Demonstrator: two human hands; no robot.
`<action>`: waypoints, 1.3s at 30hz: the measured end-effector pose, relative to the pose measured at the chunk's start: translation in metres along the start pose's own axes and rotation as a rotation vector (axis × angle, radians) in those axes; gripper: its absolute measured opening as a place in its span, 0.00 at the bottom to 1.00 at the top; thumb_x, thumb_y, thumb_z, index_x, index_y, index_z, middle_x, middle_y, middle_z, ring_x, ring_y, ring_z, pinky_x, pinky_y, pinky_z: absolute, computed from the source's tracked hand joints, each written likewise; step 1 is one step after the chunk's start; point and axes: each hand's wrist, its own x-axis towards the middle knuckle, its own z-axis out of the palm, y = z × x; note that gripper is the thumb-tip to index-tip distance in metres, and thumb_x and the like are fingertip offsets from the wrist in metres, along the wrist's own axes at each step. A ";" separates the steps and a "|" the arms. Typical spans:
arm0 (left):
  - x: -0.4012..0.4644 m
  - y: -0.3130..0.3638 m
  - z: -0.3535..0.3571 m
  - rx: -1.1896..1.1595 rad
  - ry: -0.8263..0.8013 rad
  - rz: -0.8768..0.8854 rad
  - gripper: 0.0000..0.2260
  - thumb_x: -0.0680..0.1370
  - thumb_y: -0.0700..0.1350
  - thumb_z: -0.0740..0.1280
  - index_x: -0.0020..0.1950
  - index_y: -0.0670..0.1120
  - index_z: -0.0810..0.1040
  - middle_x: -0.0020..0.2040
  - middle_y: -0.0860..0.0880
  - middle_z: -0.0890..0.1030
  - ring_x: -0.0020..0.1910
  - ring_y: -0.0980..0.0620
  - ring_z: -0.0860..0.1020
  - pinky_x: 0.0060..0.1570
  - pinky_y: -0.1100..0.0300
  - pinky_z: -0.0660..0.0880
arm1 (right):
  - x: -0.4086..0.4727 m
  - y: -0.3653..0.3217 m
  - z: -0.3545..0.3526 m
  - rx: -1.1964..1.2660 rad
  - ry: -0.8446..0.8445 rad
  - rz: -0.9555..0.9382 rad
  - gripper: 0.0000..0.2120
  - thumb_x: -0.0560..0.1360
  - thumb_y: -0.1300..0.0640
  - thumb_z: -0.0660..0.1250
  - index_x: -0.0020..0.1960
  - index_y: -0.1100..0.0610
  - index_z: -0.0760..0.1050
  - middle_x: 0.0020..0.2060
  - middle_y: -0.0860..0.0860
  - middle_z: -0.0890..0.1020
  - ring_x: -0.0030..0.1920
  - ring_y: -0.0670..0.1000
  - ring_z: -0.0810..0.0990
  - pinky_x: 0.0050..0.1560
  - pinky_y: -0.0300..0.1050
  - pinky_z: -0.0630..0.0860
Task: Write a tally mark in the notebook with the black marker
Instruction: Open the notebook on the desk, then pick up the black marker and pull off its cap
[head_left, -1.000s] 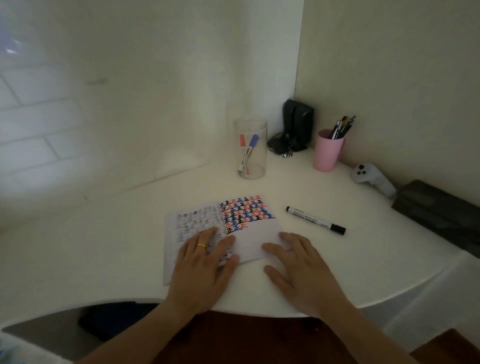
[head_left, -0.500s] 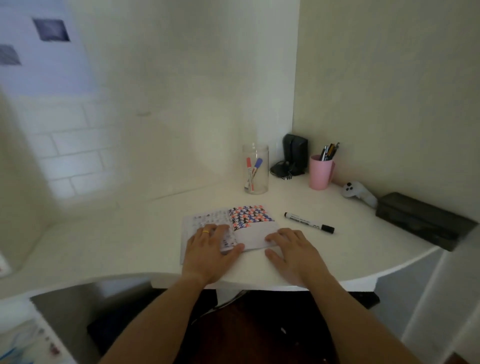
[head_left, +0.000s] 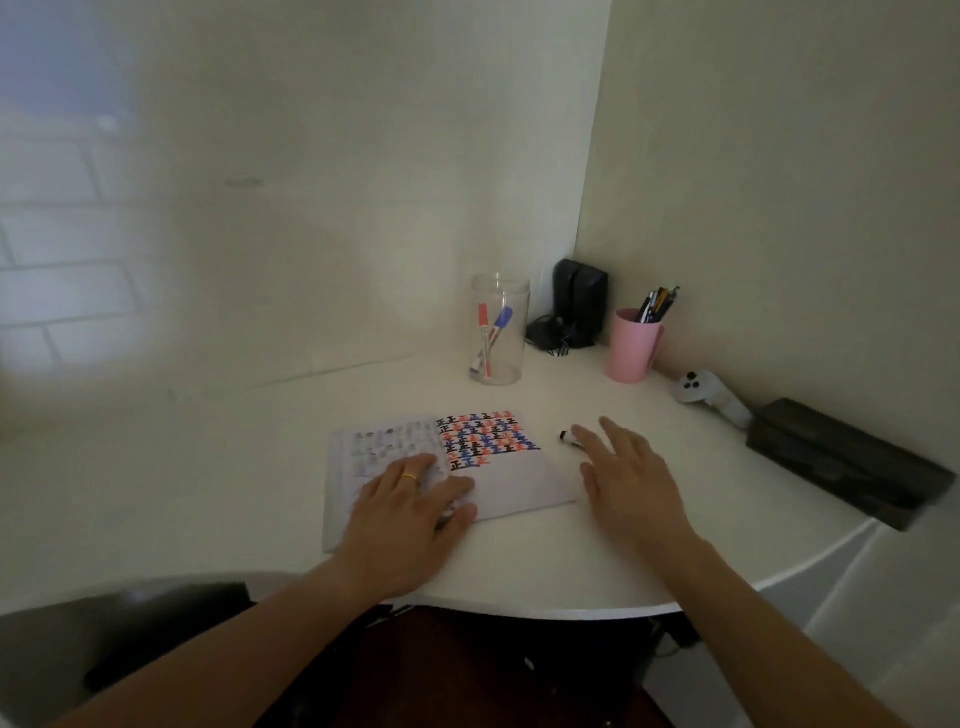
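An open notebook lies on the white desk, its right page filled at the top with rows of black, red and blue tally marks. My left hand lies flat on the left page, fingers spread, a gold ring on one finger. My right hand hovers to the right of the notebook, fingers apart, over the black marker. Only the marker's left end shows past my fingers; the rest is hidden under the hand. I cannot see any finger closed around it.
A clear jar with a red and a blue marker stands behind the notebook. Further right are a black speaker, a pink cup of pens, a white controller and a dark case. Walls meet at the corner behind.
My right hand has left the notebook's lower right corner and moved right and forward over the marker. The left hand stays on the left page. The camera view has shifted.
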 end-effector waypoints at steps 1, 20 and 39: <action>0.003 0.000 -0.004 0.000 -0.025 0.003 0.22 0.79 0.67 0.50 0.71 0.65 0.69 0.77 0.47 0.66 0.76 0.44 0.64 0.70 0.44 0.64 | 0.008 0.005 0.000 -0.077 -0.042 0.038 0.27 0.81 0.55 0.56 0.79 0.48 0.60 0.79 0.57 0.64 0.75 0.62 0.65 0.71 0.56 0.65; 0.148 -0.063 0.001 -0.383 0.061 0.121 0.20 0.82 0.62 0.52 0.58 0.56 0.81 0.52 0.55 0.84 0.50 0.54 0.81 0.54 0.49 0.77 | 0.120 -0.084 0.021 1.625 -0.131 0.284 0.12 0.76 0.62 0.72 0.59 0.63 0.81 0.50 0.56 0.86 0.44 0.51 0.87 0.47 0.41 0.83; 0.141 -0.037 -0.010 -0.945 -0.225 0.265 0.19 0.86 0.50 0.53 0.36 0.46 0.67 0.28 0.54 0.65 0.26 0.56 0.61 0.27 0.64 0.61 | 0.111 -0.085 0.035 1.727 -0.087 0.017 0.12 0.81 0.59 0.65 0.44 0.64 0.82 0.30 0.56 0.78 0.30 0.50 0.72 0.29 0.38 0.70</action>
